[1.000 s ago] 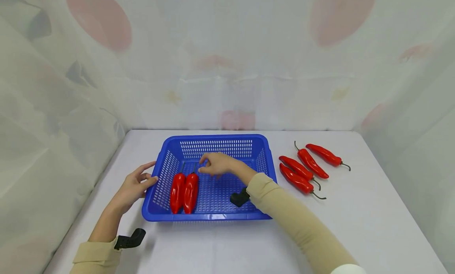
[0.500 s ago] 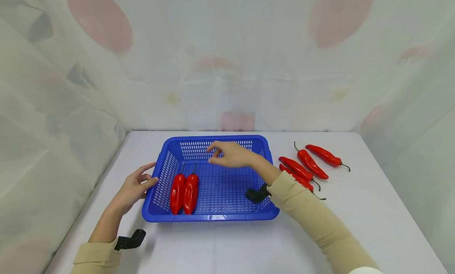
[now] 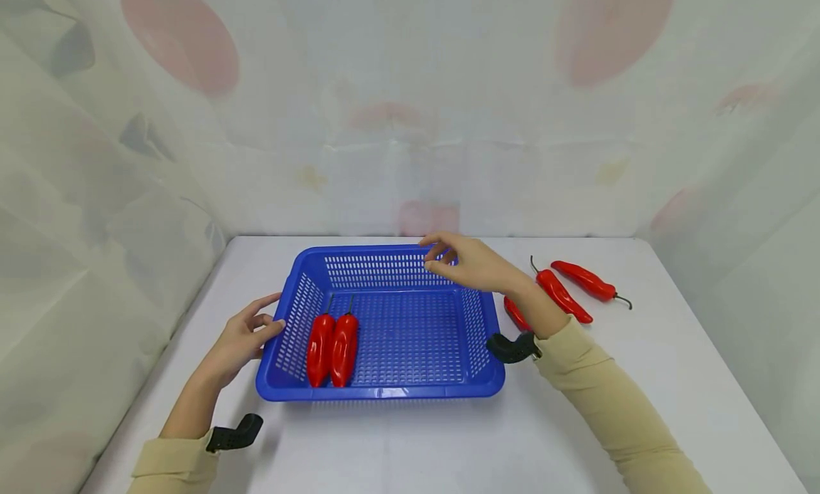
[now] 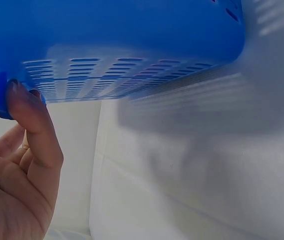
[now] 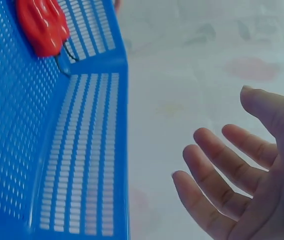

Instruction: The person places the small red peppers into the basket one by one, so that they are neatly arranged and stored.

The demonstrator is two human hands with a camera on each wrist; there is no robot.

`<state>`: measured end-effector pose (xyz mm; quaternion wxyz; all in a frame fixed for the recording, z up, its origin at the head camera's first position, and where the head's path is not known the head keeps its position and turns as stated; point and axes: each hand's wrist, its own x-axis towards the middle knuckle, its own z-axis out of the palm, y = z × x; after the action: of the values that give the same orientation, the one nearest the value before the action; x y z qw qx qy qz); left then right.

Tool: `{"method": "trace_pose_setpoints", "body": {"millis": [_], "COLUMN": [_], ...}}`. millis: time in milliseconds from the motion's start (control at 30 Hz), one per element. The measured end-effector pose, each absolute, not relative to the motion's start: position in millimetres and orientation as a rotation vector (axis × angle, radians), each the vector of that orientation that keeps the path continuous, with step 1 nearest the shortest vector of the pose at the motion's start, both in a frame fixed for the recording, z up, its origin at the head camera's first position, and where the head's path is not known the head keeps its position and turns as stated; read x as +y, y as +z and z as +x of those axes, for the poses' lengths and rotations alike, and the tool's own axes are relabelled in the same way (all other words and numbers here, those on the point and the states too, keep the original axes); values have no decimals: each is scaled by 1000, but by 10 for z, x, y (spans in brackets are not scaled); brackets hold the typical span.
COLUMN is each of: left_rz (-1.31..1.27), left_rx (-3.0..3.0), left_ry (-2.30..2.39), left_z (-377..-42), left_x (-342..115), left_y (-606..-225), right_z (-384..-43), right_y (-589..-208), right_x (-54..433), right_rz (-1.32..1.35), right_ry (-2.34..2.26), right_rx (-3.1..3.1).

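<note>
A blue plastic basket [image 3: 384, 393] with slotted walls stands on the table. Its left rim is pinched between the thumb and fingers of my left hand [image 3: 237, 341]; the left wrist view shows that hand [image 4: 34, 145] at the rim from below. Two red chili peppers [image 3: 320, 348] lie side by side at the basket's left, stems toward the far wall. My right hand [image 3: 470, 265] hovers over the far right corner of the basket. Nothing is in it, and the right wrist view shows its fingers [image 5: 216, 170] loosely spread.
Right of the basket, a red pepper [image 3: 564, 295] and another red pepper [image 3: 583, 279] lie on the white table [image 3: 673, 380]. A further pepper [image 3: 514, 313] is partly covered by my right forearm. A patterned white curtain [image 3: 512, 159] hangs behind.
My right hand has risen from inside the basket and moved right, to the far right corner; its forearm now covers peppers on the table. My left hand and the basket stay put.
</note>
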<state>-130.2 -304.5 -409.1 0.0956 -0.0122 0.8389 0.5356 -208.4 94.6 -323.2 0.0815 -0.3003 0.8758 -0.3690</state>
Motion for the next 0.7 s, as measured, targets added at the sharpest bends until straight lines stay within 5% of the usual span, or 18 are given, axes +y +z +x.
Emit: {"method": "trace_pose_setpoints", "body": {"millis": [700], "left_rz": [-30], "left_rx": [2489], "left_ry": [1598], "left_z": [-1294], "left_x": [-3036], "left_y": [-4089], "right_z": [-1884], "right_y": [-3711], "right_x": [1851], "right_rz": [-431], "right_ry": [-1312], "right_rx": [2809]}}
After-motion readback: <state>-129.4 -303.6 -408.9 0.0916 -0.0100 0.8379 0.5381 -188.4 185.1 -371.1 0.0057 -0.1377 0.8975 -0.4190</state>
